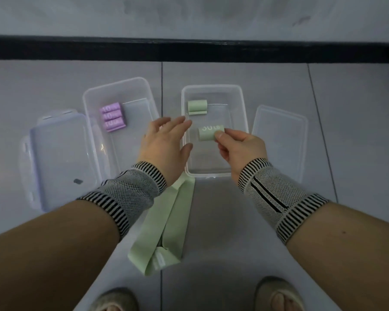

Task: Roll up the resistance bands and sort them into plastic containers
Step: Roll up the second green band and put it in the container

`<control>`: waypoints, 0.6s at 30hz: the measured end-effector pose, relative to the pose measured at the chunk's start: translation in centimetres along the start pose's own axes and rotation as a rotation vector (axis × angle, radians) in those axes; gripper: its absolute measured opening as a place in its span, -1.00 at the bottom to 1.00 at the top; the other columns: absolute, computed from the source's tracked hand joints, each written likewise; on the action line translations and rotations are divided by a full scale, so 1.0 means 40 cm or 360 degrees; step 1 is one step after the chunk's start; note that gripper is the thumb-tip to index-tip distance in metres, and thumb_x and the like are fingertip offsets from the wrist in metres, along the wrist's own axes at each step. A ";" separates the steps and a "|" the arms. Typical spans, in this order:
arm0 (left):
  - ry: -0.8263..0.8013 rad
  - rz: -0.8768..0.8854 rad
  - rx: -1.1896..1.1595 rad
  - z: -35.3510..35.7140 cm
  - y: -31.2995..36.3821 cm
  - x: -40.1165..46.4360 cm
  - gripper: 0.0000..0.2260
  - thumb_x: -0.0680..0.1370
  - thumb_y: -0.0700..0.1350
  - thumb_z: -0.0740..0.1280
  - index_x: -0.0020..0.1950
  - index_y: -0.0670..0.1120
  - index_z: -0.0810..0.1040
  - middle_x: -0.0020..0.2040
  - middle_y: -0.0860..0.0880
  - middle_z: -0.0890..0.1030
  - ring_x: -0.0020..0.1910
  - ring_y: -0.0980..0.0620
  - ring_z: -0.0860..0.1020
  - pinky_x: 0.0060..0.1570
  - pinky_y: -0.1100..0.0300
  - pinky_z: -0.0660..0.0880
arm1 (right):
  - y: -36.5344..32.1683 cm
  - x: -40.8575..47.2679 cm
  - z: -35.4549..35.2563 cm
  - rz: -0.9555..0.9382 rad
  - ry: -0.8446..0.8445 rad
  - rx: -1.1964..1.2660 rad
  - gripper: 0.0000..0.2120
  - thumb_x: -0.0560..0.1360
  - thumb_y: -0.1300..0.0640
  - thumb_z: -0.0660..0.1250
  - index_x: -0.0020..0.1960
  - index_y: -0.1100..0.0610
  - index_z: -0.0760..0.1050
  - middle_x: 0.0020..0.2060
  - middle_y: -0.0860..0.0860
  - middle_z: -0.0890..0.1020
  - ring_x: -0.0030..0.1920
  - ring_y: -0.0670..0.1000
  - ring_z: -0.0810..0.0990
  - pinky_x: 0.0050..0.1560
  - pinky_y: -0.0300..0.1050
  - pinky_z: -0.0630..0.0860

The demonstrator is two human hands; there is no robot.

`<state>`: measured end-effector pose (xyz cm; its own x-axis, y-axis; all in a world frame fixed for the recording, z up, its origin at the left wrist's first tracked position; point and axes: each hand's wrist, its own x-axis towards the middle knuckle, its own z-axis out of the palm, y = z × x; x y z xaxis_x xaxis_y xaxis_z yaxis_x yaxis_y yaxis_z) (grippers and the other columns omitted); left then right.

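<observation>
Person standing over a grey tiled floor, both forearms reaching down, a striped knit wrist sleeve on each. Right hand pinches a rolled green band between thumb and curled fingers, gripping the roll's right end; white lettering shows on the roll's top. The roll hangs above the inside of the right-hand clear container, roughly at its middle. Beyond the right hand's fingertips, at the far left of that same container, lies another rolled green band, its loose end lapped beneath it. Left hand holds nothing: fingers straight and slightly spread, tips just left of the held roll and not touching it, palm over the container's left rim. Beyond and to the left of the left hand sits a second clear container holding three purple rolled bands, side by side and touching, each marked with a white 10. Further left of it a clear lid with clip tabs lies flat; another plain lid lies just right of the right hand. Beneath the left wrist and running back toward the person, an unrolled green band lies folded on the floor. Slippered toes at the near edge.
</observation>
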<state>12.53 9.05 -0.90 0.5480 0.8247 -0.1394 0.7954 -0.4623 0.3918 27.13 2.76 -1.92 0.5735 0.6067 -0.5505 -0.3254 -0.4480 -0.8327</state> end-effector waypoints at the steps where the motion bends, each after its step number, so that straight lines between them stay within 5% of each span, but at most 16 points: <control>1: -0.0013 0.0013 0.0090 0.006 -0.011 0.023 -0.51 0.57 0.05 0.21 0.49 0.07 0.21 0.48 0.11 0.25 0.45 -0.03 0.13 0.42 0.04 0.16 | 0.003 0.023 0.011 -0.0003 0.0001 -0.0017 -0.90 0.41 0.20 0.47 -0.14 0.03 0.60 -0.33 0.02 0.65 -0.26 -0.02 0.58 0.00 -0.06 0.60; 8: -0.0219 0.0063 0.0461 0.034 -0.064 0.145 -0.34 0.52 0.23 0.17 0.53 0.06 0.00 0.54 0.11 0.06 0.51 -0.05 -0.05 0.39 -0.10 0.10 | 0.029 0.193 0.084 -0.0026 0.0023 -0.0168 -0.86 0.39 0.14 0.49 -0.06 0.11 0.64 -0.29 -0.01 0.63 -0.26 -0.04 0.56 0.06 0.00 0.55; 14: -0.0335 0.0089 0.0484 0.062 -0.089 0.167 -0.30 0.51 0.31 0.04 0.54 0.06 -0.11 0.55 0.14 -0.05 0.52 -0.02 -0.17 0.43 -0.17 -0.02 | 0.062 0.271 0.097 -0.0015 0.0101 -0.0392 -0.78 0.40 0.06 0.47 -0.10 0.23 0.63 -0.37 -0.03 0.55 -0.37 -0.10 0.48 -0.14 -0.16 0.51; 18: -0.0337 0.0096 0.0458 0.071 -0.095 0.168 -0.27 0.48 0.34 0.01 0.55 0.05 -0.12 0.55 0.14 -0.06 0.52 -0.01 -0.19 0.43 -0.19 -0.05 | 0.070 0.284 0.113 -0.0036 0.0135 -0.0392 -0.76 0.40 0.07 0.48 -0.01 0.19 0.65 -0.21 0.09 0.68 -0.21 0.02 0.64 0.02 -0.05 0.61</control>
<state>13.91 15.41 -5.90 0.6137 0.7213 -0.3211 0.7837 -0.6058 0.1371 29.35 11.37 -10.78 0.6427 0.5659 -0.5164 -0.1249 -0.5876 -0.7994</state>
